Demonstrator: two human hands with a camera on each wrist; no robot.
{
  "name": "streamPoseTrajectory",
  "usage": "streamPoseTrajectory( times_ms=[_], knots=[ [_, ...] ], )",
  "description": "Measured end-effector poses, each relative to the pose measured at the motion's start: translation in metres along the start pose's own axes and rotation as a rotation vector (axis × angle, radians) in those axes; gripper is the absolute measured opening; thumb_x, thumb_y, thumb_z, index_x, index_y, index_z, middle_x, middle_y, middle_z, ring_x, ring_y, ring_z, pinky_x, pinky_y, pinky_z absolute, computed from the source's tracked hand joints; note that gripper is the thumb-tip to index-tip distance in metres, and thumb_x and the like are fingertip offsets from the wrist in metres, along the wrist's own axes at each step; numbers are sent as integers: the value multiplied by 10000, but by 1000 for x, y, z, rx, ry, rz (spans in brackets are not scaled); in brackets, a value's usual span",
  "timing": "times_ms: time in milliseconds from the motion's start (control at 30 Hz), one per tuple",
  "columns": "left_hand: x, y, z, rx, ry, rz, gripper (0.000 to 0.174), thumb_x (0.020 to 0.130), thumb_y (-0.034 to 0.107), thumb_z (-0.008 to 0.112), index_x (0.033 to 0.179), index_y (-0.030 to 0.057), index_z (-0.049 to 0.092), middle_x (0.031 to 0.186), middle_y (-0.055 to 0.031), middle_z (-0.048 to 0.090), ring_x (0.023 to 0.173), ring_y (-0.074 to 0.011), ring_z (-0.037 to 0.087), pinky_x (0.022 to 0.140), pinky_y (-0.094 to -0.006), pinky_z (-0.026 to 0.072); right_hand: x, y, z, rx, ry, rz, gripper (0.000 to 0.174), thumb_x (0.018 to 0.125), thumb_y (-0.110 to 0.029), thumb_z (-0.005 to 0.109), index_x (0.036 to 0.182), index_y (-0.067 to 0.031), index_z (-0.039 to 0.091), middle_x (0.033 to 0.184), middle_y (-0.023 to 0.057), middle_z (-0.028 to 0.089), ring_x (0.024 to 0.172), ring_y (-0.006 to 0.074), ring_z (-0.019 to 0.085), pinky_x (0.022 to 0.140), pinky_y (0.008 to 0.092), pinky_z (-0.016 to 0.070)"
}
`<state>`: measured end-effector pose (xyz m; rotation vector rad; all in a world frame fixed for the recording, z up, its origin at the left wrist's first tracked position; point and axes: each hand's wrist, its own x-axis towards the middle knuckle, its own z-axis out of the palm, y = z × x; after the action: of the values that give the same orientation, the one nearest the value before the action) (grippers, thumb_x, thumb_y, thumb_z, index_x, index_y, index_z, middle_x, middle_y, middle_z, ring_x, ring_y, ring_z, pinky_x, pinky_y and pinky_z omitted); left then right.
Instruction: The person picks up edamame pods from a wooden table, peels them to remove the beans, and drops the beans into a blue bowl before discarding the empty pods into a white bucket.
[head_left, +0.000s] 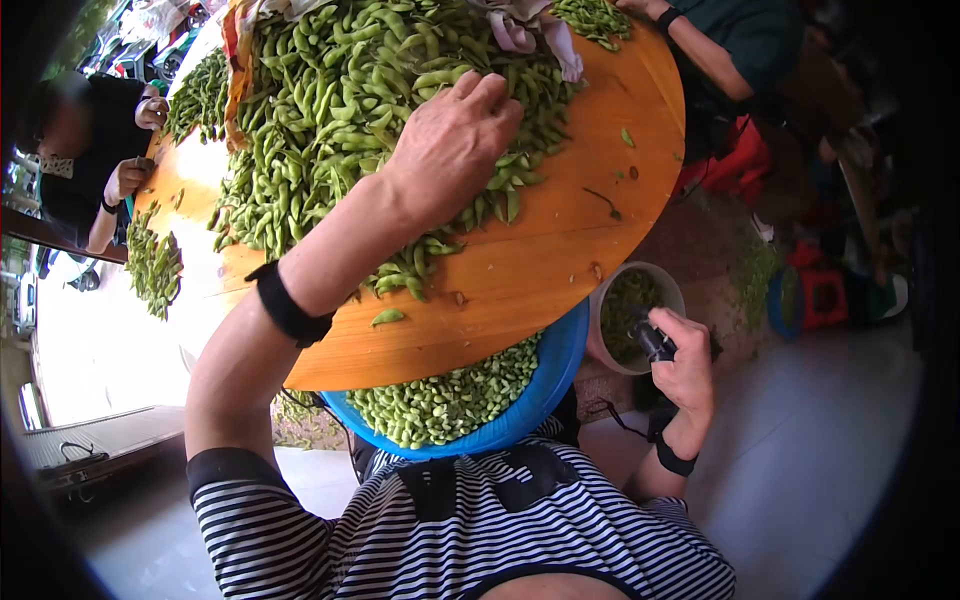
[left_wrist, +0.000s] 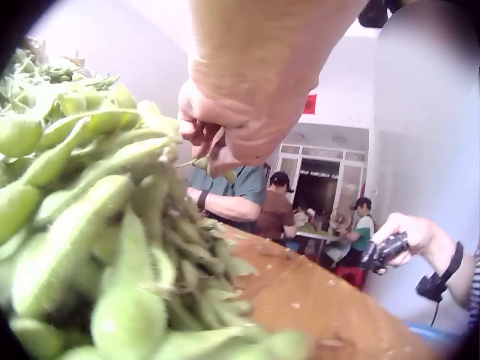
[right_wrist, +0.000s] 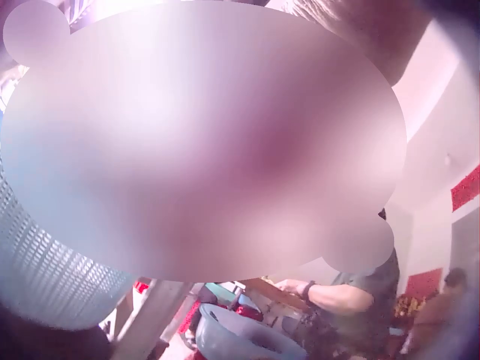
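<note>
From my seat, the left hand (head_left: pixel 455 145) is over the heap of pods (head_left: pixel 340 110) on the table (head_left: pixel 520 270), and I see its fingers pinching one small pod (left_wrist: pixel 201 163). The left wrist view puts that pod at the fingertips, just beside the heap, with a thin stem poking out toward the heap. Its green end seems to point the other way, so I judge the long axis to run roughly sideways there; the fingers hide too much for me to be sure. The left hand is far nearer than the right hand (head_left: pixel 685 370), whose fingers are curled round a black object (head_left: pixel 652 340) beside the bucket (head_left: pixel 672 281). One loose pod (head_left: pixel 388 317) lies near the table's edge, nearer me than the heap, long axis sideways, above the blue basin (head_left: pixel 570 345) of shelled beans (head_left: pixel 440 395).
</note>
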<state>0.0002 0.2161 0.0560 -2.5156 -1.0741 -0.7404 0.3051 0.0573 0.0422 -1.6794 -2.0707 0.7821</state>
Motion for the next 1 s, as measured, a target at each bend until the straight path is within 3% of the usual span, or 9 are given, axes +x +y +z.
streamPoseTrajectory(
  times_ms=[67, 167, 233, 333, 367, 433, 533, 667, 1000],
  knots=[
    [-6, 14, -15, -109, 65, -87, 122, 750, -25, 601, 844, 44, 565, 798, -100, 563, 779, -215, 584, 638, -344, 499, 9, -18, 9, 237, 104, -116, 395, 627, 103, 501, 1006, 59, 603, 785, 144, 623, 663, 236, 599, 641, 281, 469],
    [-33, 47, -46, -798, -210, -397, 137, 804, 15, 649, 856, 54, 528, 634, -71, 563, 536, -143, 572, 466, -287, 428, 19, -44, 41, 662, 118, 21, 395, 703, 92, 527, 1074, 24, 644, 734, 33, 631, 615, 55, 549, 547, 206, 434],
    [-57, 64, -48, -977, -259, -456, 194, 808, 65, 721, 858, 61, 533, 585, -23, 508, 514, -71, 500, 464, -243, 390, 25, -55, 56, 832, -2, 61, 358, 758, 85, 519, 1098, 44, 625, 707, 14, 604, 581, 42, 525, 493, 196, 408],
    [-91, 82, -44, -1252, -329, -680, 147, 857, -16, 653, 848, 32, 515, 724, 33, 518, 636, -41, 504, 552, -213, 415, 33, -79, 76, 982, -70, 46, 320, 802, 80, 491, 1100, 59, 607, 667, -7, 560, 560, 39, 505, 468, 193, 391],
    [-100, 85, -46, -1253, -327, -687, 147, 857, -16, 653, 848, 32, 515, 724, 33, 518, 636, -41, 504, 552, -213, 415, 34, -80, 80, 1019, -83, 45, 337, 801, 90, 433, 1097, 84, 595, 661, 3, 538, 549, 39, 479, 463, 187, 380],
    [-110, 90, -52, -1524, -272, -979, 127, 825, -47, 629, 886, 13, 535, 715, -26, 572, 636, -91, 550, 562, -254, 442, 35, -72, 86, 1105, -161, 35, 359, 790, 93, 406, 1100, 99, 587, 649, 1, 522, 539, 38, 457, 461, 189, 375],
    [-121, 100, -46, -1439, -70, -946, 152, 828, -94, 602, 917, 10, 535, 774, -23, 593, 692, -73, 568, 614, -234, 471, 34, -76, 90, 1248, -252, 30, 404, 767, 89, 359, 1110, 123, 569, 625, -6, 486, 519, 38, 412, 457, 192, 364],
    [-126, 108, -46, -1276, -21, -862, 227, 802, -130, 584, 996, -13, 571, 846, -72, 614, 751, -109, 615, 686, -235, 508, 34, -77, 88, 1287, -324, 96, 447, 747, 62, 346, 1136, 132, 554, 611, -13, 452, 504, 42, 383, 462, 194, 357],
    [-132, 115, -46, -1084, -6, -746, 229, 765, -125, 593, 964, -13, 593, 815, -87, 583, 650, -160, 580, 578, -265, 465, 25, -73, 93, 1208, -264, 92, 405, 780, 62, 384, 1141, 117, 557, 637, -18, 462, 519, 38, 399, 465, 197, 363]
  ],
)
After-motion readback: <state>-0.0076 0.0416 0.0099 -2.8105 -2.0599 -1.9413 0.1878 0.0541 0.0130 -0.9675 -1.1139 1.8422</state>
